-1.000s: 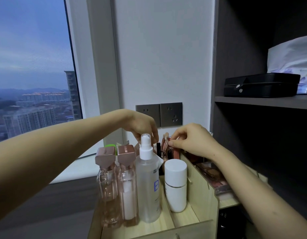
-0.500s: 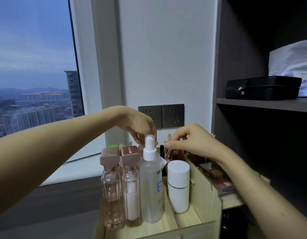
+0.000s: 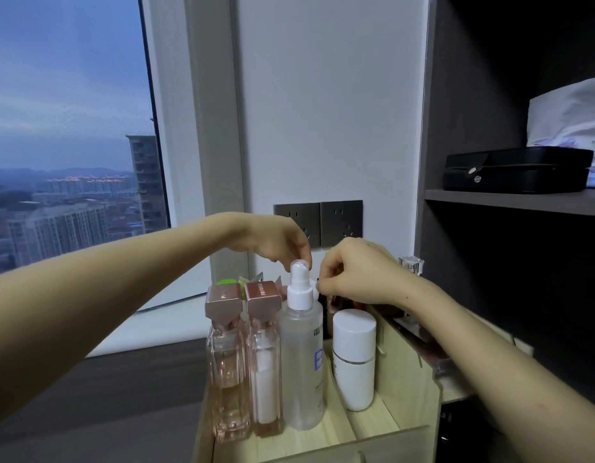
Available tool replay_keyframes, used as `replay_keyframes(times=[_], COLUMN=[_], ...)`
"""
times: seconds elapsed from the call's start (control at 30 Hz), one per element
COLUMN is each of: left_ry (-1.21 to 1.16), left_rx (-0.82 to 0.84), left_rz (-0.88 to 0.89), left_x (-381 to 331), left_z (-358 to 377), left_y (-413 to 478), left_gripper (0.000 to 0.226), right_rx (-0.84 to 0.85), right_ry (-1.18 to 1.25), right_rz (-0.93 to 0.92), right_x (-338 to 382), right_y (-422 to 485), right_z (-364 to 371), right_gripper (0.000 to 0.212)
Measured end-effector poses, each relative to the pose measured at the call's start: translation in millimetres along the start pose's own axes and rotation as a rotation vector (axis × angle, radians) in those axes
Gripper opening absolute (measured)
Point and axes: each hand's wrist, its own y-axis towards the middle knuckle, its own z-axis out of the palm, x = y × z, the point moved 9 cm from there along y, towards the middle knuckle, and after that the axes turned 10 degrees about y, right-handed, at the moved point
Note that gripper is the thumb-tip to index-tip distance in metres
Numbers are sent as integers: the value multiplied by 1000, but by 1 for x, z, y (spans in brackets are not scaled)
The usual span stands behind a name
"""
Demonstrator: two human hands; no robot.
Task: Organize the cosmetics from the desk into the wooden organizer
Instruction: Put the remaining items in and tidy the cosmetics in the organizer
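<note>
Left hand is dangling behind the frosted spray bottle, grip indiscernible. Right hand is pinching a small item, unidentifiable. Next move: slotting it into the pale wooden organizer.

Spray bottle is hiding left hand fingertips; right hand is masking items beneath; wooden organizer front is running off-frame.

Spray bottle betw. pump bottle & capped bottle, in organizer

A tall window shows dusk sky over city towers. Two dark wall sockets sit on the white wall; a dark shelf carries a black case.
</note>
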Motion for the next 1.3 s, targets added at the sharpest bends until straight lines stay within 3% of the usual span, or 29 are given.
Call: replay_keyframes(times=[0.3,0.4,0.5,0.7,0.83,0.93,1.3], left_ry=[-44,-53,-75,-90,-54,-26,105], left_rx=[15,8,20,27,44,83,220], left_rz=[-18,-13,-11,-36,-33,-21,-43], left_x=[5,2,3,5,-3,-8,-10], left_z=[8,10,11,13,11,13,26], left_y=[0,-1,-4,-4,-4,-2,12], left_gripper=[22,20,25,24,31,24,29], right_rx=[104,147,79,62,113,68,19], right_ry=[-15,11,71,37,38,-114,-13], right_rz=[4,8,-8,-36,-82,-116,-67], right_x=[15,12,4,-10,-6,-5,-25], right_y=[9,8,10,8,7,12,23], right_z=[6,6,-7,-14,3,5,6], right_gripper=[29,24,9,5,21,11,14])
